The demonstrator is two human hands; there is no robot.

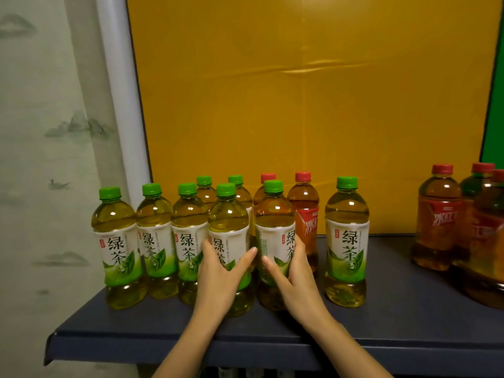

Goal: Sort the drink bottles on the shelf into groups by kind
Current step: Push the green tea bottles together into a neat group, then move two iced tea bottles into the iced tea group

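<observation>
Hands wrap two tea-filled bottles: left hand [218, 271] the left bottle [228, 214], right hand [293, 274] the right bottle [275, 214].

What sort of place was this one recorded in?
Probably a staged indoor set, not a real shop: a dark blue shelf of green tea bottles backed by a plain yellow panel, with ink-landscape wallpaper beside it.
</observation>
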